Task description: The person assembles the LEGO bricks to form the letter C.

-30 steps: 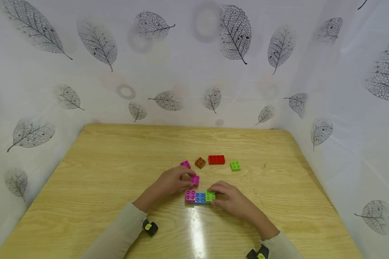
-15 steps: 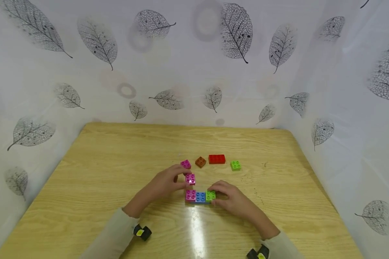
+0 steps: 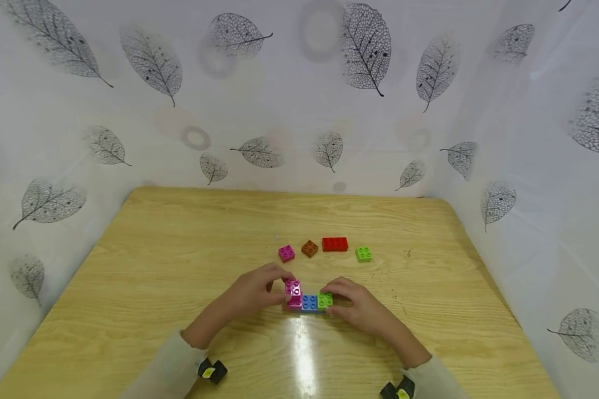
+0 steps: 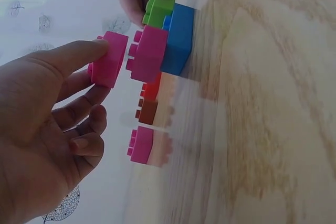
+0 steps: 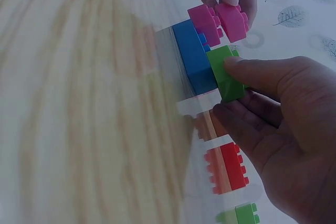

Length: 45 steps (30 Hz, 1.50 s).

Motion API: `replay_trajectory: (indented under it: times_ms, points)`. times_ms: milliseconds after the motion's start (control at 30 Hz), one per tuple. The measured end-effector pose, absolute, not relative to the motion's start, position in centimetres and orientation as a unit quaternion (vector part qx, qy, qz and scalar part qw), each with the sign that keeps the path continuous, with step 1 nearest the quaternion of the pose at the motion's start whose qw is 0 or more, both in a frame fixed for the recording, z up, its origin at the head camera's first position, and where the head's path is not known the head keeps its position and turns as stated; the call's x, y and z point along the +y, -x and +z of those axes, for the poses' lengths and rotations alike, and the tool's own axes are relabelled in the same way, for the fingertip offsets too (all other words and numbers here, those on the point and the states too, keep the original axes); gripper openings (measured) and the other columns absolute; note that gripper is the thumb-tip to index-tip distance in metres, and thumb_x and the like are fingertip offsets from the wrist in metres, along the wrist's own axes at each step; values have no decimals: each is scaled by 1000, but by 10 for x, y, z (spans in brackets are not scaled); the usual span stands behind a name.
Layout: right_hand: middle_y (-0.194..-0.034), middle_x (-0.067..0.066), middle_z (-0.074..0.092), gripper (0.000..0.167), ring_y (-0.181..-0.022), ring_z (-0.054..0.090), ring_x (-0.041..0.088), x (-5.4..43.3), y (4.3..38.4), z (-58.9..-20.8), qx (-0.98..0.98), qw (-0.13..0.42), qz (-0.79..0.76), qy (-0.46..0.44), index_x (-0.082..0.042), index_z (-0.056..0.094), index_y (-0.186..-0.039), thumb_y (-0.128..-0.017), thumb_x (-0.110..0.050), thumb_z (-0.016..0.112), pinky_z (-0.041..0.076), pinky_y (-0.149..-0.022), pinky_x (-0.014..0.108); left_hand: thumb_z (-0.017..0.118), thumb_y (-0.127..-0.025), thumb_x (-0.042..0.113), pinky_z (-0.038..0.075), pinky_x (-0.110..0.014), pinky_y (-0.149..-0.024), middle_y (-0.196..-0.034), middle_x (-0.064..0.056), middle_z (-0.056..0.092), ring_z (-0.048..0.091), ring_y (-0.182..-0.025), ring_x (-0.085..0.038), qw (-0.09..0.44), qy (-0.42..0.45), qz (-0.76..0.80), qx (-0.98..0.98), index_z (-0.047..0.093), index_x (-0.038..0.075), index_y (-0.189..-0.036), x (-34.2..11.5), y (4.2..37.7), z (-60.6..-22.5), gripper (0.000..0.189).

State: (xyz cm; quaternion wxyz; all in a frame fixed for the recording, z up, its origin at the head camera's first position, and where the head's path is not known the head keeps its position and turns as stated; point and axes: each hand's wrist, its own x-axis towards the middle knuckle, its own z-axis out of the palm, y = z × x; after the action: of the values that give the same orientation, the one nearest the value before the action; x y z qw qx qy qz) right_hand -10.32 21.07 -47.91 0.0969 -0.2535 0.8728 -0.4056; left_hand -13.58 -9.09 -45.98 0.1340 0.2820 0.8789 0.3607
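Note:
Between thumb and fingers my left hand pinches a pink toy brick. It hovers slightly tilted just above another pink brick, with a thin gap between the two. That lower pink brick sits on the left end of a long blue brick. On the blue brick's right end sits a green brick, and bare blue studs show in the middle. My right hand grips this green brick, thumb on one side and fingers on the other, as the right wrist view shows.
Behind the hands, loose bricks lie in a row: a pink one, a brown one, a long red one and a green one. The wooden table meets a leaf-patterned curtain at its back and sides.
My left hand has brought the pink brick leftward and then toward me, over the pink brick on the blue one. My right hand has kept its grip on the green brick.

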Motion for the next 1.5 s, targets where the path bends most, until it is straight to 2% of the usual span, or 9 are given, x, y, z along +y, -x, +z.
replay_trajectory:
  times_ms: [367, 533, 700, 867, 1067, 1233, 1500]
  points:
    - [-127, -9, 63, 38, -122, 59, 17, 211, 104, -480, 871, 107, -409, 249, -23, 66, -129, -92, -20, 75, 48, -105, 39, 72, -94, 40, 45, -24, -60, -108, 16, 60, 50, -74, -6, 136, -294, 359, 875, 65, 35, -127, -90, 127, -462, 34]
    - [-126, -9, 63, 39, -121, 59, 17, 211, 104, -480, 872, 103, -407, 251, -22, 66, -129, -91, -19, 76, 48, -105, 40, 71, -94, 42, 47, -24, -62, -113, 21, 59, 51, -75, -6, 142, -293, 361, 874, 65, 38, -128, -89, 127, -462, 35]
    - [-127, -8, 63, 40, -122, 59, 17, 211, 103, -480, 873, 98, -405, 252, -20, 67, -129, -91, -19, 76, 48, -105, 41, 70, -94, 42, 48, -25, -66, -116, 21, 60, 55, -79, -6, 143, -302, 350, 875, 65, 39, -130, -88, 128, -462, 36]
    - [-129, -8, 62, 41, -123, 59, 18, 211, 103, -479, 874, 94, -404, 252, -20, 66, -130, -91, -21, 76, 47, -106, 43, 70, -95, 40, 47, -25, -73, -116, 18, 61, 60, -89, -9, 127, -316, 332, 880, 67, 34, -130, -87, 129, -460, 36]
    - [-128, -9, 62, 38, -123, 58, 17, 211, 102, -478, 872, 93, -403, 261, -21, 66, -130, -92, -23, 75, 48, -105, 41, 69, -95, 39, 46, -23, -68, -116, 15, 60, 55, -80, -4, 111, -333, 319, 880, 67, 30, -131, -86, 127, -461, 37]
    - [-127, -10, 62, 38, -124, 58, 17, 211, 101, -477, 874, 96, -402, 257, -23, 66, -129, -93, -24, 74, 47, -106, 42, 69, -95, 39, 46, -22, -66, -116, 16, 60, 52, -78, -1, 107, -332, 320, 881, 68, 31, -130, -85, 126, -462, 36]
    - [-127, -9, 62, 38, -124, 58, 17, 211, 101, -476, 872, 98, -408, 253, -22, 66, -129, -93, -23, 74, 47, -107, 41, 69, -95, 43, 47, -24, -72, -117, 17, 61, 61, -88, -9, 110, -328, 323, 881, 68, 37, -126, -84, 127, -463, 32]
